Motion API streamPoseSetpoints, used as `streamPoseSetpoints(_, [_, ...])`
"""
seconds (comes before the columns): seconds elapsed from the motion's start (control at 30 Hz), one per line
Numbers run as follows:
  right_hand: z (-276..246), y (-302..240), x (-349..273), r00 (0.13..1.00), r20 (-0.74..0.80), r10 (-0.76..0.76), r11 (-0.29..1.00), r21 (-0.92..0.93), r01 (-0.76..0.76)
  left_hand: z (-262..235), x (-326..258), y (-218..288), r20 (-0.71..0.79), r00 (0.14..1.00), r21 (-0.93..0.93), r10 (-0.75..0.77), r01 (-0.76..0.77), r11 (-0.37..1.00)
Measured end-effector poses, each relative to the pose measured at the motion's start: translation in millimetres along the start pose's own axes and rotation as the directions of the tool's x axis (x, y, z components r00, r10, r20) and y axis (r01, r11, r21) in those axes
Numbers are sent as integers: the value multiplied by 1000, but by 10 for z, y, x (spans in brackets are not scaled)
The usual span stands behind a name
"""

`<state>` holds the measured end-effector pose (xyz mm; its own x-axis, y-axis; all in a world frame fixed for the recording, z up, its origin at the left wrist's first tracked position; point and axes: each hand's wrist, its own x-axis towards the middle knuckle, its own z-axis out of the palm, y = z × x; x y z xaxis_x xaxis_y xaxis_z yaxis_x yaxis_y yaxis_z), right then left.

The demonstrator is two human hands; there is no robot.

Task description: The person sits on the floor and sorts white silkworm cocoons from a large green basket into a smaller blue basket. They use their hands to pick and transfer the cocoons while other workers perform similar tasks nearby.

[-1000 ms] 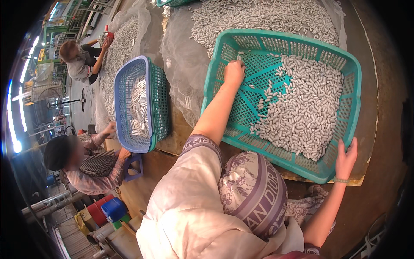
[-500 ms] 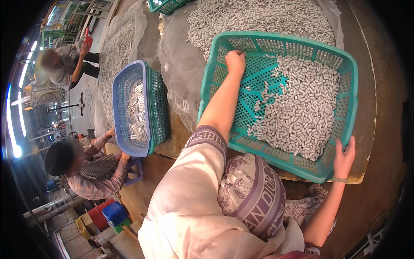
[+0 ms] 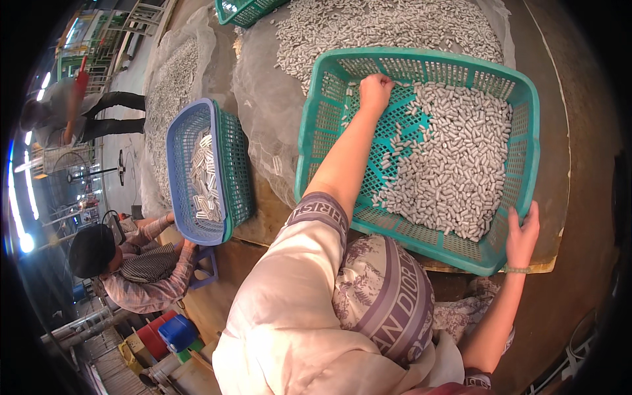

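A large green plastic basket [image 3: 421, 56] sits tilted slightly on the table in front of me. Small grey capsule-shaped pieces [image 3: 461, 158] fill its right side in a thick heap, and only a few lie on the bare mesh at the left. My left hand [image 3: 375, 92] reaches inside, near the far-left wall, its fingers curled closed. Whatever they may hold is hidden; a few loose pieces lie just left of them. At the near-right corner, my right hand [image 3: 522, 240] grips the basket's rim, thumb and fingers to either side of it.
Behind the basket, grey pieces [image 3: 388, 26] spread over thin mesh sheeting [image 3: 263, 112]. To the left, a co-worker [image 3: 125, 263] holds a blue basket [image 3: 172, 151] of longer pale pieces, nested in a green one. Another person [image 3: 66, 112] stands farther off with something red.
My left hand has moved right and slightly nearer inside the basket; a few pieces now show to its left. The right hand keeps its grip. The standing person has shifted and raised the red object.
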<state>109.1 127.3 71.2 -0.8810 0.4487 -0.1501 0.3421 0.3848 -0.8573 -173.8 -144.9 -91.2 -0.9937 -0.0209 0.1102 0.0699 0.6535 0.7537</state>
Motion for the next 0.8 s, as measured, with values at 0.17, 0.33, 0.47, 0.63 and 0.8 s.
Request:
streamPoseSetpoints(0.17, [-24, 14, -2, 1000, 1, 19, 998, -59, -19, 48, 3, -3, 14, 989, 91, 145, -146, 985])
streamPoseSetpoints(0.33, [-24, 6, 2, 1000, 7, 3, 998, -65, -2, 27, 8, -38, 9, 970, 136, 242, -241, 961])
streamPoseSetpoints(0.47, [-34, -19, -17, 1000, 12, 18, 997, -70, -17, -490, -45, 115, -171, 954, 18, 248, -248, 968])
streamPoseSetpoints(0.63, [-2, -14, -10, 1000, -6, -15, 999, -51, 15, -1557, -68, -327, -620, 743, 225, 253, -140, 964])
streamPoseSetpoints(0.8, [-5, 3, -6, 1000, 0, 3, 999, -38, -3, -1680, -89, -642, -527, 816, 384, 238, -22, 923])
